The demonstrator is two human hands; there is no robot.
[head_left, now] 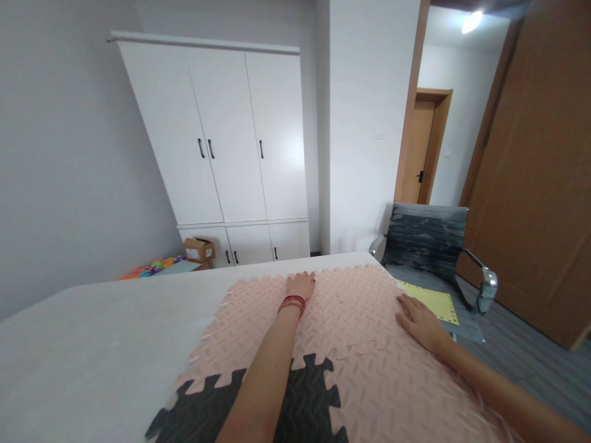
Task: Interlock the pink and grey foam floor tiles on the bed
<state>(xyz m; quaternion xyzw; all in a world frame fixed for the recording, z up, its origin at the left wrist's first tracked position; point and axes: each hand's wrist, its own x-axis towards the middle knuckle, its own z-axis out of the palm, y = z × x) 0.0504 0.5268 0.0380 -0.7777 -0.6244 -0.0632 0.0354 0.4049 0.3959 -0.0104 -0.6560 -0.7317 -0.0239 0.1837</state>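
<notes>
Nearest the camera, a dark grey foam mat tile (305,400) is seen at the lower edge, its toothed edges locked into the pink tiles around it. The left forearm is laid across this dark tile. Beyond it, a spread of pink foam mat tiles (364,344) is laid flat on a white bed (101,344), covering the right part of the surface and reaching its far edge.

The right hand (418,320) is pressed flat on the right edge of the pink tiles, fingers spread and open, with nothing gripped. Farther on, the left hand (301,285) is laid palm down at the far edge of the pink tiles, fingers extended and open, nothing held in it; red bracelets (292,303) are worn at its wrist.

Just beside the right hand, past the bed's edge, a yellow sheet (436,301) is seen lying on the seat of a grey chair (427,237) with metal armrests. To the left, beyond the bed, a small cardboard box (199,249) and some colourful items (152,268) are set on the floor. Behind them, a white wardrobe (226,135) with dark handles is stood against the wall. At the far right, a brown door (540,184) is seen open, and a second wooden door (422,151) is visible down the hallway.
</notes>
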